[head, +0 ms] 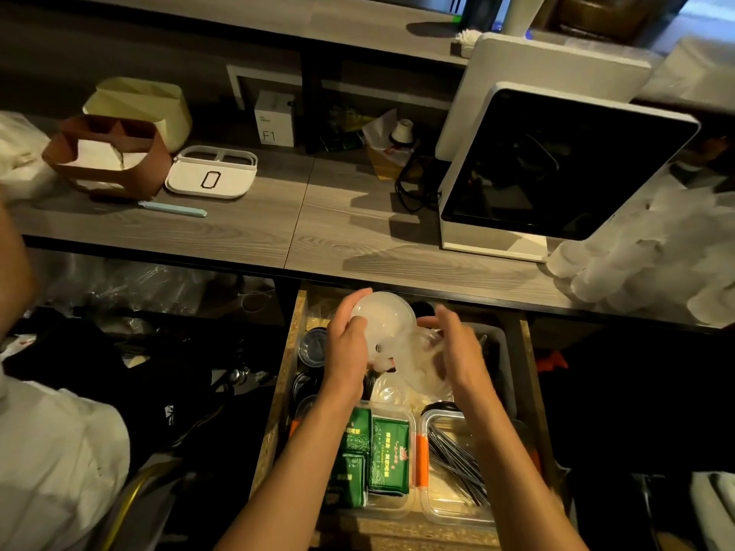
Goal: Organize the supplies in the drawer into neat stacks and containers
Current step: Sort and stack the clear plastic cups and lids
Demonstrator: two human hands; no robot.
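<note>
The pile of translucent white plastic cups (656, 256) runs off the right edge; forearms cover part of the green printed sachets (387, 455).

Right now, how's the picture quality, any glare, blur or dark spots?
Head view: dim overall; the floor beside the drawer is nearly black; the cups at right are overexposed; the left hand and right hand look slightly soft; wide-angle bending at the edges.

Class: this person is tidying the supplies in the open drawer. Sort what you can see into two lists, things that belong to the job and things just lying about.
Part of the job:
- drawer
- clear lids, gripped by left hand, right hand alongside
- green packets in a clear tub
- dark straws in a second tub

Lying about:
- screen
- brown caddy
- white tray
- cup pile
</note>
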